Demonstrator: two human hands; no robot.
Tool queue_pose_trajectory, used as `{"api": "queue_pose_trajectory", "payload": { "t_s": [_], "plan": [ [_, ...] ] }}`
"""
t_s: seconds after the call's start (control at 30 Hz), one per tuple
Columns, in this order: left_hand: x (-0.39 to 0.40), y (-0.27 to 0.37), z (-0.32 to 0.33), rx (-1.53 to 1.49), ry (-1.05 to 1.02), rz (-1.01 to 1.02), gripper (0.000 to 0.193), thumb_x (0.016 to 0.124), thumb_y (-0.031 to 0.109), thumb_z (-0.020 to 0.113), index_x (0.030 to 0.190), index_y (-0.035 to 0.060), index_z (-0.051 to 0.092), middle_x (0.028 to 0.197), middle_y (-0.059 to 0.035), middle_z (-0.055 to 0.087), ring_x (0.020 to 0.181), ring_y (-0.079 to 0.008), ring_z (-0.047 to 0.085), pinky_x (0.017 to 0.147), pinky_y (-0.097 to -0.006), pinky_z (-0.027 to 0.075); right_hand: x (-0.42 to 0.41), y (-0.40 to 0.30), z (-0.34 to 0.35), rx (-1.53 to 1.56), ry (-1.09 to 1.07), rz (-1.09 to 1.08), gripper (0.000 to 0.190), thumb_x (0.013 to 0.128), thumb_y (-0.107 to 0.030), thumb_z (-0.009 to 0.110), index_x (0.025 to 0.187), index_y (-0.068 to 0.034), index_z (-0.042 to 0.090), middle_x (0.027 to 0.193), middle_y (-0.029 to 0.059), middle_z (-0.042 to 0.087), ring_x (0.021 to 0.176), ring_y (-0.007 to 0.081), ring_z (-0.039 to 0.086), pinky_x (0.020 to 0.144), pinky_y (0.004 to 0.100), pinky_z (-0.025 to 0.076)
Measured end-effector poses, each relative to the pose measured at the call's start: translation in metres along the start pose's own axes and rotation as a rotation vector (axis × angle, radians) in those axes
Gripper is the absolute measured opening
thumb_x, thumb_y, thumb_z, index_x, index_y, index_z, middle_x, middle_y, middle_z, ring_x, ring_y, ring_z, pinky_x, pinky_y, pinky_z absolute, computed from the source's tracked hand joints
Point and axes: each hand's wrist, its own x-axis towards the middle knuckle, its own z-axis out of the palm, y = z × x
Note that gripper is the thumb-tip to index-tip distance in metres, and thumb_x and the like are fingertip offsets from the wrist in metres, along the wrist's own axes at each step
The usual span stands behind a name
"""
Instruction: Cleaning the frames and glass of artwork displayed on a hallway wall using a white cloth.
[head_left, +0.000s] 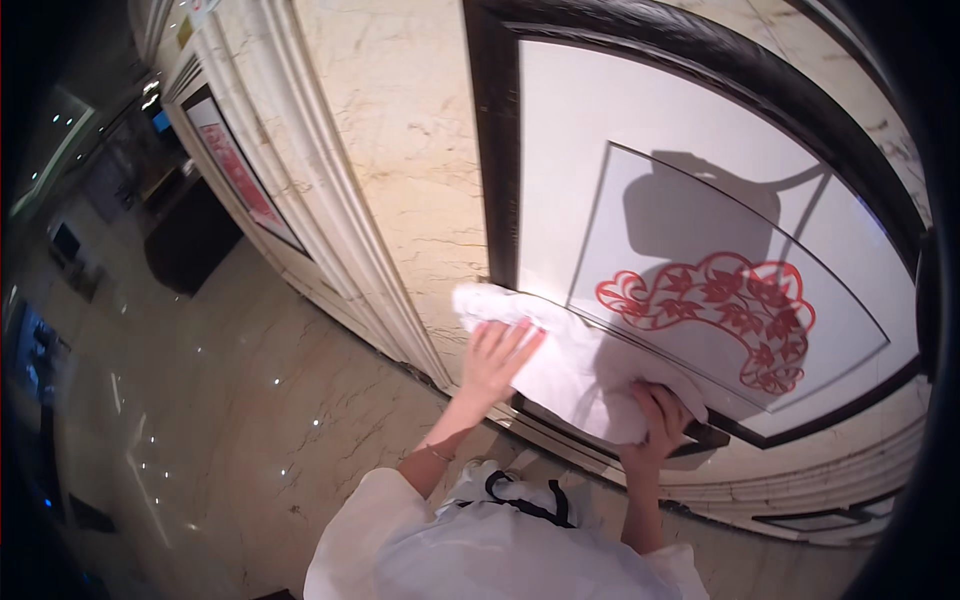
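A white cloth (581, 375) lies spread along the lower edge of a framed picture on the wall. My left hand (499, 356) presses flat on the cloth's left part, near the frame's lower left corner, fingers slightly apart. At the cloth's right end, my right hand (660, 420) grips it with curled fingers. The picture frame (501, 150) is dark and thick, around a pale panel with a red cut-paper design (720, 292). Shadows fall across the panel. Much of the lower frame is hidden behind the cloth.
Cream marble wall (405, 135) surrounds the frame. To the left, moulded pilasters (322, 180) stand before a second framed red picture (240, 172). A polished stone floor (225, 420) reflects lights. Farther off is a dark piece of furniture (187, 240).
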Motion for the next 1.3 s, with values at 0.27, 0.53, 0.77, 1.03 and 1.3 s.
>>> {"api": "queue_pose_trajectory", "payload": {
  "t_s": [0.27, 0.53, 0.77, 1.03, 1.3],
  "plan": [
    [-0.011, -0.019, -0.014, 0.135, 0.047, -0.113, 0.041, 0.076, 0.010, 0.057, 0.116, 0.0106, 0.067, 0.127, -0.0100, 0.059, 0.115, -0.0288, 0.053, 0.103, -0.0453, 0.034, 0.018, -0.037, 0.040, -0.008, -0.006, 0.025, 0.041, 0.066, -0.015, 0.067, 0.107, -0.015, 0.069, 0.104, 0.0024, 0.064, 0.099, 0.0243, 0.052, 0.096, 0.0396, 0.031],
    [-0.016, 0.010, -0.010, 0.027, -0.005, -0.261, 0.056, 0.065, 0.001, 0.062, 0.118, 0.0147, 0.066, 0.138, -0.0144, 0.048, 0.121, -0.0356, 0.044, 0.106, -0.0490, 0.027, 0.010, -0.020, 0.035, 0.119, -0.032, -0.044, 0.036, 0.069, -0.013, 0.064, 0.105, -0.012, 0.068, 0.106, 0.0025, 0.066, 0.102, 0.0230, 0.052, 0.096, 0.0398, 0.031],
    [-0.002, 0.058, 0.013, -0.192, -0.133, -0.160, 0.067, 0.057, -0.002, 0.063, 0.121, 0.0180, 0.066, 0.139, -0.0140, 0.047, 0.113, -0.0339, 0.048, 0.103, -0.0481, 0.031, -0.009, 0.020, -0.020, -0.092, 0.150, -0.029, 0.023, 0.076, -0.019, 0.062, 0.094, -0.005, 0.069, 0.096, 0.0084, 0.068, 0.095, 0.0286, 0.056, 0.092, 0.0425, 0.039],
    [0.027, 0.113, 0.028, -0.454, -0.199, 0.006, 0.060, 0.056, 0.007, 0.066, 0.115, 0.0145, 0.069, 0.134, -0.0162, 0.050, 0.096, -0.0306, 0.052, 0.080, -0.0420, 0.041, -0.019, 0.055, -0.083, -0.248, 0.340, -0.065, 0.032, 0.067, -0.017, 0.064, 0.091, 0.004, 0.068, 0.091, 0.0158, 0.066, 0.090, 0.0327, 0.060, 0.089, 0.0450, 0.044],
    [0.024, 0.106, 0.026, -0.390, -0.162, 0.071, 0.039, 0.073, 0.012, 0.065, 0.111, 0.0170, 0.069, 0.133, -0.0150, 0.052, 0.099, -0.0332, 0.053, 0.085, -0.0462, 0.041, -0.022, 0.061, -0.075, -0.353, 0.450, 0.037, 0.026, 0.068, -0.014, 0.066, 0.089, 0.002, 0.068, 0.086, 0.0141, 0.064, 0.088, 0.0317, 0.061, 0.085, 0.0428, 0.046]
  ]
}}
